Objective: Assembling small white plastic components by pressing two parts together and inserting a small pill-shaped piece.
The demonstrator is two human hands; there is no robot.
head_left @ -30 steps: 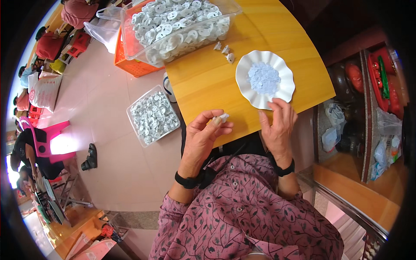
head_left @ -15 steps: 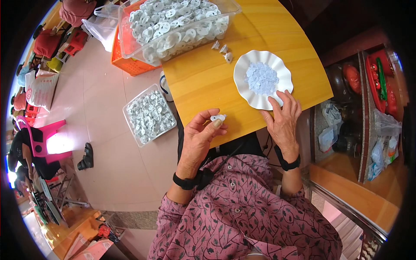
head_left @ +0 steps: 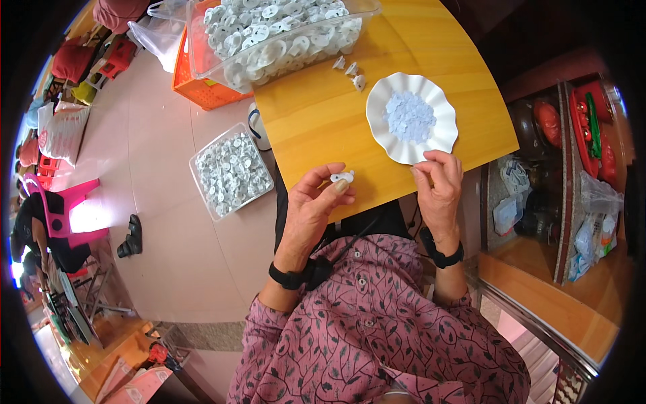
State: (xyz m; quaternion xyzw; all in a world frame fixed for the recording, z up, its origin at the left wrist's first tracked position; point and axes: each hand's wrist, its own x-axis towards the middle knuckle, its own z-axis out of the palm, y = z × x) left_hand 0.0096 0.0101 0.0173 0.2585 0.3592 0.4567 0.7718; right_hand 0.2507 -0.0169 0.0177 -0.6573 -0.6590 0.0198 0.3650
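Note:
Between the thumb and fingers of my left hand [head_left: 313, 205] is a small white plastic part [head_left: 342, 178], held over the near edge of the table. My right hand [head_left: 439, 192] is at the near rim of a white scalloped plate [head_left: 378, 128], its thumb and fingertips drawn together in a pinch. Whatever is between those fingertips, if anything, is too small to make out. A heap of pale blue flakes [head_left: 409, 117] lies in the middle of the plate. Several loose white plastic parts [head_left: 359, 82] lie on the table, left of the plate.
A large clear bin [head_left: 282, 54] heaped with white parts stands at the table's far left, by an orange crate [head_left: 208, 94]. Lower left, a clear tub [head_left: 232, 172] holds more. Shelves [head_left: 531, 195] flank the yellow table [head_left: 309, 128] on the right. A pink stool [head_left: 64, 209] stands far left.
My right hand has drawn back from the plate's rim, and its spread fingers have come together in a pinch. My left hand keeps the white plastic part nearly in place.

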